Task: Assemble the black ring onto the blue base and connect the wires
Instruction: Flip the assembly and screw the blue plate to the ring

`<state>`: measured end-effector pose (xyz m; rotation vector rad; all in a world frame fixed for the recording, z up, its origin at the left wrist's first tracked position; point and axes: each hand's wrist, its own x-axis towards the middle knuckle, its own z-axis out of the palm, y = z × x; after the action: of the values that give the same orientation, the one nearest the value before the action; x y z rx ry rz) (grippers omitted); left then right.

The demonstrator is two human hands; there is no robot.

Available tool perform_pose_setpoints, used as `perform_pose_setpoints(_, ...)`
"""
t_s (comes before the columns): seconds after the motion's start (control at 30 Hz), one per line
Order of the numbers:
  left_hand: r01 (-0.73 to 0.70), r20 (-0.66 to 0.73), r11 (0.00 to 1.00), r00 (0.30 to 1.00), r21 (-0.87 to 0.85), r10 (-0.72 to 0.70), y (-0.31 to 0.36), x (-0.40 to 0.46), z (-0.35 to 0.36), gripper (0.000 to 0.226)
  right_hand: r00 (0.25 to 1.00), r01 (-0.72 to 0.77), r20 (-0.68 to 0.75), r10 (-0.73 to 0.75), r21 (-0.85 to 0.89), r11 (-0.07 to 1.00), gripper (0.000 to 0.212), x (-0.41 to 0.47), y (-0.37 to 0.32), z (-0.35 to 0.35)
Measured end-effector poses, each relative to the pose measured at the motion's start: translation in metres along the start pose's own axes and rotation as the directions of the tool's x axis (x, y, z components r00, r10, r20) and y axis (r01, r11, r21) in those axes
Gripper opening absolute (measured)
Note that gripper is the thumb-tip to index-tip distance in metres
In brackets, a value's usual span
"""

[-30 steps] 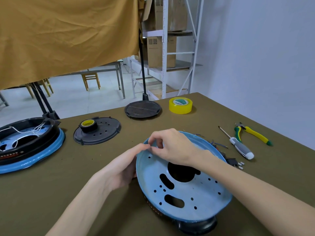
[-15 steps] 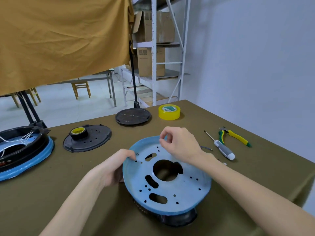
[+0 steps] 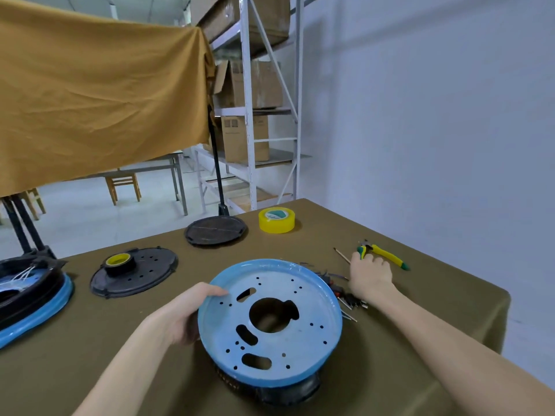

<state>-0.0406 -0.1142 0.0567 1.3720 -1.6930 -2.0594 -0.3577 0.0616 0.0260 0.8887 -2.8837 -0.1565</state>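
Note:
The blue base lies in front of me with its perforated flat side up, slightly tilted. Under its near edge a black ring shows. My left hand grips the base's left rim, thumb on top. Dark wires with metal ends spread out from under its right side. To the right, my right hand lies on the table with its fingers curled over the screwdriver handle. Only the screwdriver's thin shaft shows past the hand.
Yellow-green pliers lie just beyond my right hand. A yellow tape roll and a black round lid sit further back. A black disc carries a small tape roll. Another blue-and-black unit stands at the left.
My right hand left the base's far rim and moved right onto the screwdriver. The left hand stays on the left rim. The camera tilted upward.

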Motion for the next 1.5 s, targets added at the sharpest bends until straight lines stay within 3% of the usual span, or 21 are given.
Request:
perform_pose_setpoints(0.13, 0.003, -0.024, 1.0, 1.0, -0.011, -0.003, -0.002, 0.0, 0.0, 0.035, 0.998, 0.022, -0.055, -0.02, 0.043, 0.999, 0.032, -0.005, 0.006, -0.006)
perform_pose_setpoints(0.23, -0.005, -0.023, 1.0, 1.0, -0.01, 0.004, -0.001, 0.001, 0.001, 0.036, 0.958, 0.113, -0.288, -0.011, 0.342, 0.933, 0.024, -0.014, -0.002, -0.024)
perform_pose_setpoints(0.3, -0.01, -0.016, 1.0, 1.0, -0.009, 0.01, 0.0, 0.002, 0.002, 0.036, 0.905, 0.271, -0.425, 0.017, 0.606, 0.748, 0.026, -0.021, -0.015, -0.042)
perform_pose_setpoints(0.37, -0.011, -0.011, 1.0, 1.0, -0.009, 0.01, 0.001, 0.001, 0.002, 0.036, 0.853, 0.414, -0.515, 0.085, 0.766, 0.492, 0.027, -0.03, -0.032, -0.063)
perform_pose_setpoints(0.53, -0.019, 0.025, 0.999, 1.0, -0.032, 0.019, -0.004, -0.001, -0.001, 0.038, 0.742, 0.63, -0.626, 0.239, 0.773, 0.069, 0.031, -0.054, -0.075, -0.117)
perform_pose_setpoints(0.63, -0.05, 0.092, 0.995, 0.994, -0.083, 0.058, -0.007, -0.002, -0.004, 0.044, 0.754, 0.656, -0.646, 0.12, 0.749, -0.091, 0.025, -0.062, -0.101, -0.13)
perform_pose_setpoints(0.73, -0.089, 0.135, 0.986, 0.985, -0.144, 0.108, -0.008, 0.0, -0.006, 0.046, 0.683, 0.725, -0.729, -0.044, 0.684, -0.081, 0.026, -0.066, -0.124, -0.123)
perform_pose_setpoints(0.8, -0.099, 0.138, 0.983, 0.983, -0.155, 0.121, -0.009, 0.002, -0.006, 0.049, 0.639, 0.763, -0.765, -0.075, 0.644, -0.064, 0.029, -0.064, -0.134, -0.116)
perform_pose_setpoints(0.97, -0.074, 0.148, 0.981, 0.984, -0.177, 0.101, -0.009, 0.001, -0.009, 0.043, 0.645, 0.762, -0.763, -0.042, 0.646, -0.045, 0.029, -0.052, -0.136, -0.119)
perform_pose_setpoints(1.27, -0.06, 0.18, 0.988, 0.98, -0.145, 0.086, -0.008, 0.002, -0.01, 0.041, 0.625, 0.771, -0.751, -0.213, 0.637, 0.017, 0.035, -0.055, -0.147, -0.105)
perform_pose_setpoints(1.5, -0.037, 0.207, 0.986, 0.976, -0.163, 0.071, -0.008, 0.003, -0.01, 0.04, 0.622, 0.776, -0.761, -0.185, 0.63, 0.02, 0.035, -0.052, -0.149, -0.109)
